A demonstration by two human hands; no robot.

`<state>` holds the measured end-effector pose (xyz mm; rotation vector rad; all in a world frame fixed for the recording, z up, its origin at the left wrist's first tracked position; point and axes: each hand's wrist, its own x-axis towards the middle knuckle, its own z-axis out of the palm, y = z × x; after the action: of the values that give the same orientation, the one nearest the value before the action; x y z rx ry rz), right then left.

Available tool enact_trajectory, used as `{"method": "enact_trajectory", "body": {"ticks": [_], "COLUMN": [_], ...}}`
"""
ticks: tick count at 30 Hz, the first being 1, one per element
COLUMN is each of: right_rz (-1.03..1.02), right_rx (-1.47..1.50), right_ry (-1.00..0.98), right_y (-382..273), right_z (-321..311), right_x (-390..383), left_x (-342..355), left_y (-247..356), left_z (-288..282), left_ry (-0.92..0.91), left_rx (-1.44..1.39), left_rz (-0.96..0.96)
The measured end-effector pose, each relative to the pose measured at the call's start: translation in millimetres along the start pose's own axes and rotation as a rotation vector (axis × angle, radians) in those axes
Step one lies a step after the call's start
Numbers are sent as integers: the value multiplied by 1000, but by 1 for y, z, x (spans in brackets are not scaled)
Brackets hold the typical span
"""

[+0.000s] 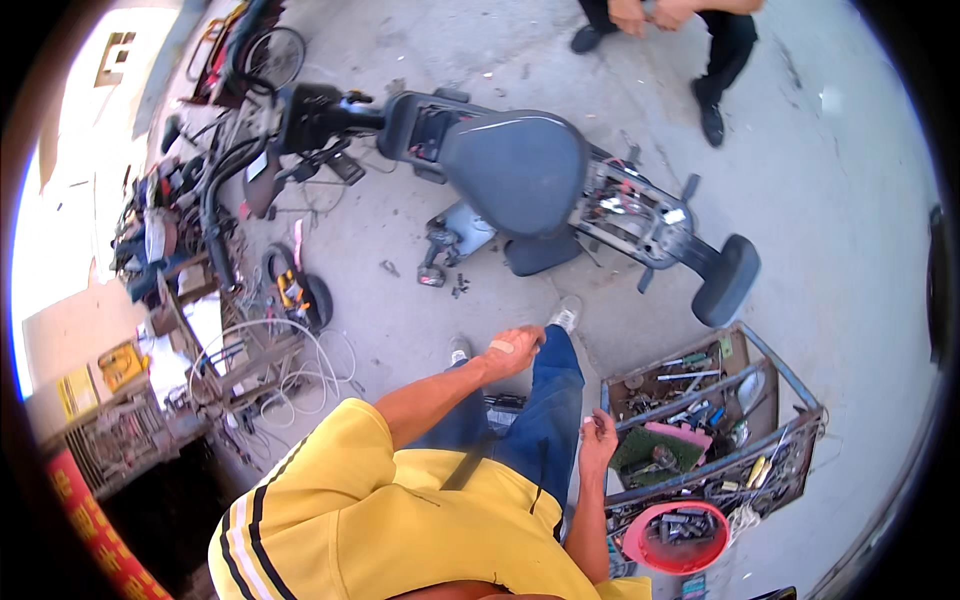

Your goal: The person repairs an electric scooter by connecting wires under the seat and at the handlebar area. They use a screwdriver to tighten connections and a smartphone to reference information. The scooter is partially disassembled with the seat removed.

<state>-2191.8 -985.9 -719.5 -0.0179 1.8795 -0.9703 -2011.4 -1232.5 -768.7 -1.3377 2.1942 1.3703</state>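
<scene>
My left hand (514, 350) is closed in front of me, above my knees, with a plaster-like patch on its back. Whatever its curled fingers may hold is hidden. Lower and to the right, my right hand (598, 442) hangs by the left edge of a metal tool tray (716, 466), its fingers bent inward; I cannot make out anything in them. Ahead of me stands a partly stripped electric scooter with a dark seat (516, 170) and bare frame (640, 212). A cordless drill (436, 252) lies on the ground beside it, near several small dark parts (460, 286).
The tray holds several hand tools, with a red bowl (684, 538) of metal parts at its near end. A white hose (322, 372) coils beside a cluttered bench (250, 372) on the left. Another person's hands (648, 14) and legs show at the top right.
</scene>
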Motion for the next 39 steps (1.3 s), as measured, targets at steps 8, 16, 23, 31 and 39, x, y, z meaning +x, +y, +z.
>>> {"method": "enact_trajectory", "body": {"ticks": [8, 16, 23, 31, 39], "right_rz": [-181, -196, -154, -33, -2], "right_rx": [-667, -748, -721, -602, -344], "right_ry": [-154, -106, -253, -312, -97], "right_y": [28, 108, 83, 56, -45], "right_z": [11, 17, 106, 224, 375], "right_x": [-14, -64, -159, -80, -118], "left_x": [-336, -494, -516, -436, -328], "left_y": [-220, -323, -386, -410, -573], "left_z": [53, 123, 56, -151, -452], "left_ry": [-8, 166, 157, 595, 476], "left_rx": [-252, -731, -773, -655, -91], "left_rz": [-848, -773, -584, -692, -493]}}
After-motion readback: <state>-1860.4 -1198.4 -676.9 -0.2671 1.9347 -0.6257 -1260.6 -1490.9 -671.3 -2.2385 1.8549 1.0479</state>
